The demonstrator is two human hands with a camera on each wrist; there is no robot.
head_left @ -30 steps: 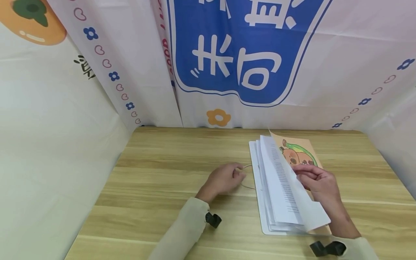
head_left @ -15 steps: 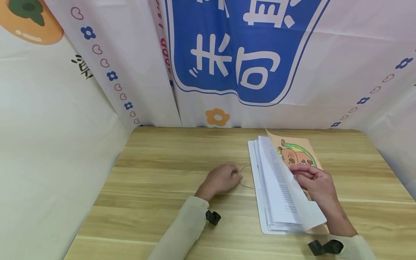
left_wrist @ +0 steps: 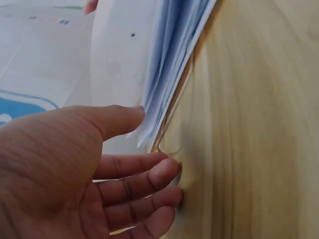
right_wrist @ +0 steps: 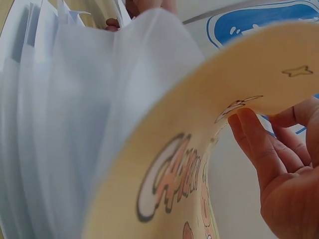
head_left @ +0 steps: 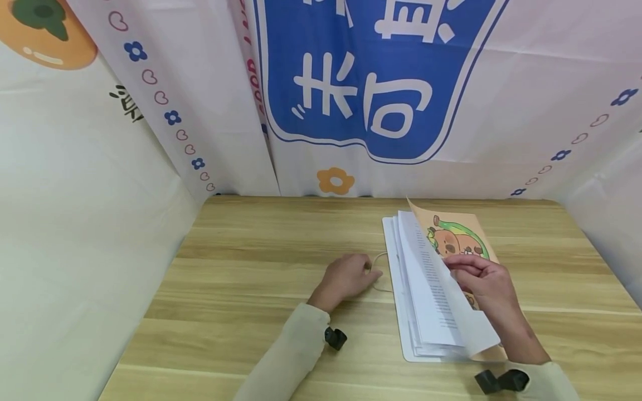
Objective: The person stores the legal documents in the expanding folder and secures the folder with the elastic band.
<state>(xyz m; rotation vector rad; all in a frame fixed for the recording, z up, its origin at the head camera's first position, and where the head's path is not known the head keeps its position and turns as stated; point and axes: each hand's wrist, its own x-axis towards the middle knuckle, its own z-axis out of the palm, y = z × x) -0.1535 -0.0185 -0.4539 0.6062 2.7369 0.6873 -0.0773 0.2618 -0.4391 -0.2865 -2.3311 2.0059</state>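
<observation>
An accordion file folder [head_left: 393, 289] lies on the table, its orange cartoon cover [head_left: 458, 236] lifted and bent back to the right. Sheets of printed paper [head_left: 433, 301] show inside. My right hand [head_left: 484, 284] pinches the cover; in the right wrist view, fingertips meet the bent orange panel [right_wrist: 174, 169]. At the folder's left side, my left hand [head_left: 346, 278] is beside a thin cord loop [head_left: 381, 254]. The left wrist view shows its thumb apart from loosely bent fingers [left_wrist: 144, 181], with the cord [left_wrist: 174, 109] reaching the index fingertip.
The wooden table [head_left: 241, 267] extends around the folder. Behind it hangs a white cloth [head_left: 511, 122] with a blue printed sign, and a pale side sheet [head_left: 75, 223] borders the left. Black wrist cameras [head_left: 335, 338] sit on both cuffs.
My left hand has shifted slightly right toward the folder, and its thumb has moved away from the fingers at the cord. The right hand and lifted cover have drifted slightly left.
</observation>
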